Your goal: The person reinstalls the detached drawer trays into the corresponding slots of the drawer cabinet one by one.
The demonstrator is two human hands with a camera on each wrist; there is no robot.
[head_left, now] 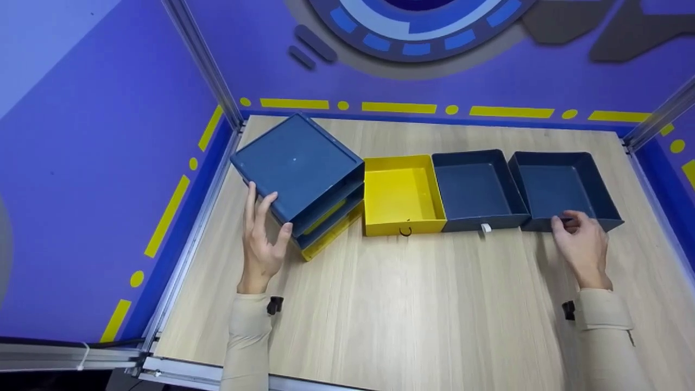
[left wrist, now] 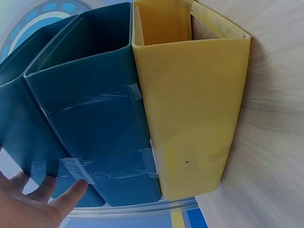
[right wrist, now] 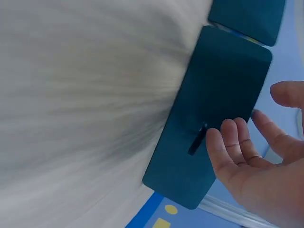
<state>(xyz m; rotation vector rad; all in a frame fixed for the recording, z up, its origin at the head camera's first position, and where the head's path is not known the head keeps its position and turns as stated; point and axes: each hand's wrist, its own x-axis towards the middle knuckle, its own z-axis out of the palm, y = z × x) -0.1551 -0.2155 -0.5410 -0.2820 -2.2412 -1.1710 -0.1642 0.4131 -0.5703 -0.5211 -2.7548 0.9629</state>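
Observation:
My left hand (head_left: 261,244) rests its spread fingertips against the side of a stacked drawer cabinet (head_left: 297,163). The cabinet has dark blue upper tiers and a yellow bottom tier (left wrist: 194,109), and stands turned at an angle with open slots facing right. At the far right, my right hand (head_left: 583,241) touches the front of a dark blue drawer (head_left: 559,184). In the right wrist view its fingers lie loosely bent along that front, beside a small black pull tab (right wrist: 197,138), with the thumb held apart. The drawer is uncovered and holds nothing.
A yellow drawer (head_left: 404,190) with a black loop pull and another dark blue drawer (head_left: 478,187) with a white tab (head_left: 486,228) sit in a row between the cabinet and the right drawer. Printed purple panels (head_left: 380,81) wall the wooden table (head_left: 412,304) at back and sides.

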